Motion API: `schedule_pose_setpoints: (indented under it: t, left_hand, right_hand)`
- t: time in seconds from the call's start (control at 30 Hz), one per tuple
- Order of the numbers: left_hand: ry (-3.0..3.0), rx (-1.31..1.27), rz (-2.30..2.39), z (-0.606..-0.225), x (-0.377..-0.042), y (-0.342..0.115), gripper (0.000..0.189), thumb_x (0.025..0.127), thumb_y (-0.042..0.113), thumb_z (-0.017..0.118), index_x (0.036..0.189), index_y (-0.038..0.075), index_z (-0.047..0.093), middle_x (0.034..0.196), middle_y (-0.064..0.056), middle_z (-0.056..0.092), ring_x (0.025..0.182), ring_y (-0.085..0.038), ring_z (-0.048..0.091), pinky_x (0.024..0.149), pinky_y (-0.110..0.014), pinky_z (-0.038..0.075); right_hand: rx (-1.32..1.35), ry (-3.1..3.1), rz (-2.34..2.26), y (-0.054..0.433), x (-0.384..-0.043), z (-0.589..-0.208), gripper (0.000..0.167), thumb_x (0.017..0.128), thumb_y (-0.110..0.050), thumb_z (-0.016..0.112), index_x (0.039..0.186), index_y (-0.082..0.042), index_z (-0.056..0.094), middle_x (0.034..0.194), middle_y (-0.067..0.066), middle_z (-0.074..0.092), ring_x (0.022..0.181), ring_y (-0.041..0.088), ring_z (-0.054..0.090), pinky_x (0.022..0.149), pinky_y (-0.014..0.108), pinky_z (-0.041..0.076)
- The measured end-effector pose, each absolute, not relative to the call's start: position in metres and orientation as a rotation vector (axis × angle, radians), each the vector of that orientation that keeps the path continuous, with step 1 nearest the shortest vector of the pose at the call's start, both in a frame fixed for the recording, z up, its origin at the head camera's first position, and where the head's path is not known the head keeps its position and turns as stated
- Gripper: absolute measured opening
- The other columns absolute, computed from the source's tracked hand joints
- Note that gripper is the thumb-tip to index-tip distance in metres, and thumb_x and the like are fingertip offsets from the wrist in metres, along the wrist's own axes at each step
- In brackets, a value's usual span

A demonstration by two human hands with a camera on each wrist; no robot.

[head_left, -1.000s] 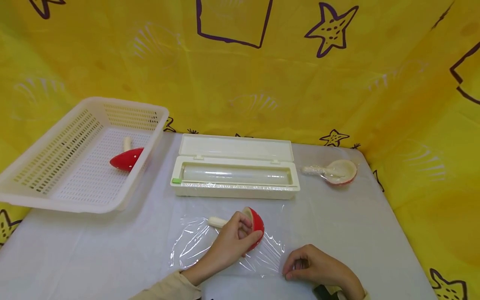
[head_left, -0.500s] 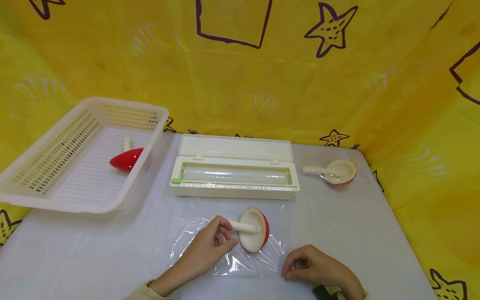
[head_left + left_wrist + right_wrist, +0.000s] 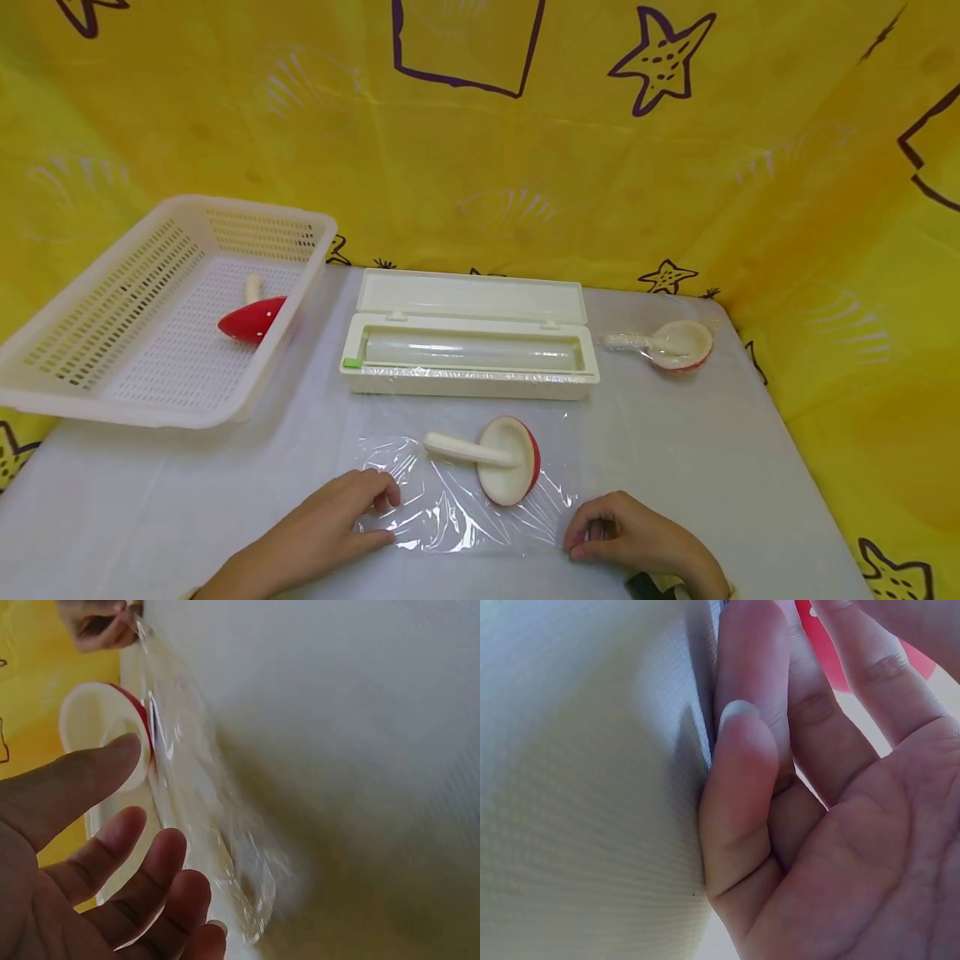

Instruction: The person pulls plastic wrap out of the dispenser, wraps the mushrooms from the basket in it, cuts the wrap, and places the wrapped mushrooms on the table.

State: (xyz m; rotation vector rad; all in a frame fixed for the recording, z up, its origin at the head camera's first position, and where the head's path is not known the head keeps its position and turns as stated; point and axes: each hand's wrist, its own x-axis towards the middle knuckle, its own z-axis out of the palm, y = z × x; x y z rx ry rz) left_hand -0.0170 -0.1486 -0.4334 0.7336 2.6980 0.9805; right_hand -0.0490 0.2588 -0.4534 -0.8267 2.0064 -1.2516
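Observation:
A toy mushroom (image 3: 508, 462), with a pale stem and a red cap turned on its side, lies on a sheet of plastic wrap (image 3: 457, 521). My left hand (image 3: 352, 521) is at the sheet's left side, fingers loosely spread and holding nothing; the left wrist view shows them apart beside the crinkled film (image 3: 187, 742). At the sheet's near right corner, my right hand (image 3: 626, 533) pinches the film between thumb and curled fingers. In the right wrist view the thumb (image 3: 742, 772) lies against a finger, close over the white tabletop, with the red cap behind.
Behind the sheet stands a cream plastic-wrap dispenser (image 3: 472, 386), lid up, roll (image 3: 472, 348) inside. A film-wrapped toy mushroom (image 3: 678, 346) lies at the back right. On the left, a white basket (image 3: 300, 325) holds another red mushroom (image 3: 253, 319). Yellow cloth (image 3: 480, 150) hangs behind.
My left hand has let go of the mushroom, leaving it lying on the film with its stem pointing left, and has drawn back to the left and nearer. The right hand has stayed put.

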Motion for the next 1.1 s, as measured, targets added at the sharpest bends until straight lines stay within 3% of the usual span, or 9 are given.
schedule_pose_setpoints:
  t: [0.47,0.7,0.9,1.1]
  left_hand:
    - [2.702,0.885,0.625,-0.447,-0.012,-0.184,0.045,0.066,0.026,0.090,0.091,0.029,0.054,0.087,0.019,0.044,0.080,-0.001,0.039,0.068,-0.023,0.040]
    - [2.756,1.072,0.718,-0.449,-0.012,-0.183,0.028,0.079,0.014,0.079,0.081,0.031,0.056,0.079,0.023,0.047,0.074,0.005,0.038,0.063,-0.018,0.035]
    - [2.761,1.061,0.859,-0.433,-0.018,-0.183,0.020,0.086,0.017,0.076,0.087,0.031,0.061,0.079,0.024,0.049,0.075,0.008,0.043,0.065,-0.016,0.041]
    - [2.821,0.974,0.936,-0.413,-0.026,-0.183,0.017,0.087,0.019,0.075,0.092,0.031,0.065,0.080,0.025,0.051,0.074,0.009,0.045,0.063,-0.016,0.043]
  right_hand:
    - [-0.824,2.014,-1.264,0.260,-0.048,-0.453,0.012,0.087,-0.021,0.076,0.093,-0.011,0.072,0.079,0.009,0.069,0.070,-0.008,0.054,0.059,0.017,0.049]
    - [-0.835,2.046,-1.300,0.261,-0.047,-0.453,0.009,0.088,-0.020,0.075,0.092,-0.013,0.071,0.081,0.007,0.070,0.073,-0.006,0.056,0.062,0.019,0.051]
    - [-0.867,2.093,-1.366,0.262,-0.047,-0.453,0.007,0.089,-0.013,0.074,0.095,-0.016,0.070,0.086,-0.002,0.072,0.079,-0.004,0.062,0.069,0.023,0.055]
    - [-0.937,2.132,-1.467,0.257,-0.050,-0.446,0.014,0.087,0.000,0.072,0.094,-0.012,0.067,0.087,0.000,0.071,0.080,0.005,0.066,0.073,0.026,0.057]
